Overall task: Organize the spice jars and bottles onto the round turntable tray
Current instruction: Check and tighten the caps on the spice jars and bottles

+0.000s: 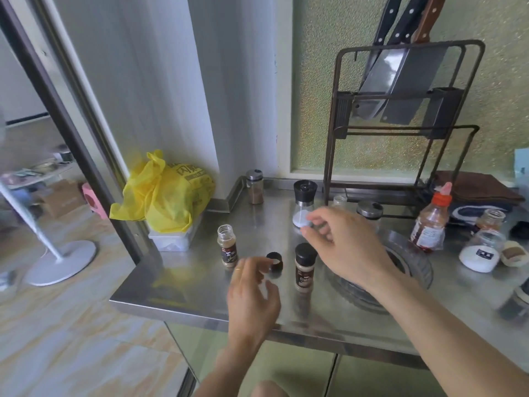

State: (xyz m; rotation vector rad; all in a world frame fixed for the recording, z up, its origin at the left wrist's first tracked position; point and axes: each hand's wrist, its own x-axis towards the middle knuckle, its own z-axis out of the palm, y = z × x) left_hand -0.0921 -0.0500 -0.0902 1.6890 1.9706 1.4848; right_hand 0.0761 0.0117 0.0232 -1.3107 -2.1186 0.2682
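An uncapped spice jar (pixel 227 247) stands on the steel counter (pixel 177 282). Its black cap (pixel 275 262) lies just right of it. My left hand (pixel 252 290) hovers at the cap with fingers apart, holding nothing. A capped brown spice jar (pixel 305 270) stands beside the cap. My right hand (pixel 346 245) is spread open above it, fingertips near a black-topped salt grinder (pixel 304 202). The round ribbed turntable tray (pixel 415 262) lies partly hidden under my right wrist. A steel-lidded jar (pixel 369 212) stands at its far rim.
A steel-lidded shaker (pixel 254 190) stands at the back. On the right are a red sauce bottle (pixel 429 224), a jar of white powder (pixel 482 250) and a reddish jar (pixel 491 220). A knife rack (pixel 400 133) stands behind. A yellow bag (pixel 166 193) lies left, near the counter's edge.
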